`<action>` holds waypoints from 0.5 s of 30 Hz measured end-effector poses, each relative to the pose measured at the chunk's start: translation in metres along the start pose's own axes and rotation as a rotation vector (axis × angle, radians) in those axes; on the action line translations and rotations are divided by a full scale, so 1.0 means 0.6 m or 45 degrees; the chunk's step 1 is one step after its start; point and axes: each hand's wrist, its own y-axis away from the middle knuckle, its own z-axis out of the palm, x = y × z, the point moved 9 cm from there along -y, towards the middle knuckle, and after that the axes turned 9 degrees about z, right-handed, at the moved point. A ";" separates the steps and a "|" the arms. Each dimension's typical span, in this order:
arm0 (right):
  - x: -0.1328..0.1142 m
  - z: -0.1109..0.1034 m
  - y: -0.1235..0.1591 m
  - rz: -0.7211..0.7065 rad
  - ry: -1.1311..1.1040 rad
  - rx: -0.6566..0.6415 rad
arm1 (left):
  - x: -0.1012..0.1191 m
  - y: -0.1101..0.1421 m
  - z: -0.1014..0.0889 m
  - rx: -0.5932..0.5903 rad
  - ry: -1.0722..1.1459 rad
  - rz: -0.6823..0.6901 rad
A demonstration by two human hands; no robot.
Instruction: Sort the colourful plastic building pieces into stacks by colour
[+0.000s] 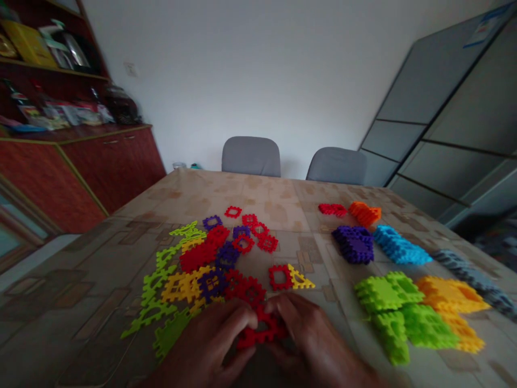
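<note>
Close to me at the table's near side, both my hands are closed on red interlocking building tiles (pixel 264 326) with notched edges. My left hand (pixel 218 334) pinches their left side, and my right hand (pixel 307 328) grips the right side. Thumbs and fingers cover part of the tiles, so I cannot tell how many are held. Just beyond lie loose red tiles (pixel 252 291), a red square frame (pixel 279 277) and a yellow triangle tile (pixel 299 277). To the left spreads a pile with purple tiles (pixel 212 283), yellow tiles (pixel 180 286) and lime green tiles (pixel 153 296).
On the right stand sorted stacks: purple (pixel 354 245), blue (pixel 399 245), orange (pixel 364 213), red (pixel 332 209), green (pixel 390 291), yellow (pixel 452 295) and grey (pixel 472 275). Two grey chairs (pixel 250 155) are at the table's far edge. A wooden cabinet (pixel 109 161) stands left.
</note>
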 end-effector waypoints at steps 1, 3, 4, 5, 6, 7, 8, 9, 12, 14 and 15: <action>-0.001 -0.015 -0.001 -0.001 0.003 0.031 | -0.004 -0.011 0.003 -0.010 0.069 -0.030; -0.001 -0.043 -0.005 -0.004 0.028 0.091 | -0.014 -0.034 0.009 -0.019 0.192 -0.078; 0.000 -0.057 -0.008 -0.008 0.035 0.116 | -0.019 -0.047 0.012 -0.020 0.241 -0.093; 0.002 -0.071 -0.013 -0.009 0.032 0.140 | -0.024 -0.061 0.014 -0.014 0.280 -0.103; 0.005 -0.084 -0.019 -0.006 0.021 0.158 | -0.029 -0.075 0.016 0.002 0.311 -0.105; 0.010 -0.095 -0.026 -0.006 0.004 0.174 | -0.034 -0.089 0.017 0.021 0.340 -0.103; 0.015 -0.107 -0.034 -0.009 -0.015 0.192 | -0.040 -0.104 0.018 0.038 0.367 -0.098; 0.021 -0.117 -0.043 -0.010 -0.033 0.206 | -0.045 -0.117 0.020 0.053 0.389 -0.089; 0.045 -0.135 -0.073 0.012 -0.106 0.227 | -0.064 -0.150 0.022 0.090 0.414 -0.067; 0.059 -0.137 -0.093 0.026 -0.156 0.228 | -0.077 -0.162 0.023 0.107 0.411 -0.058; 0.065 -0.135 -0.101 0.028 -0.175 0.224 | -0.083 -0.164 0.023 0.112 0.413 -0.054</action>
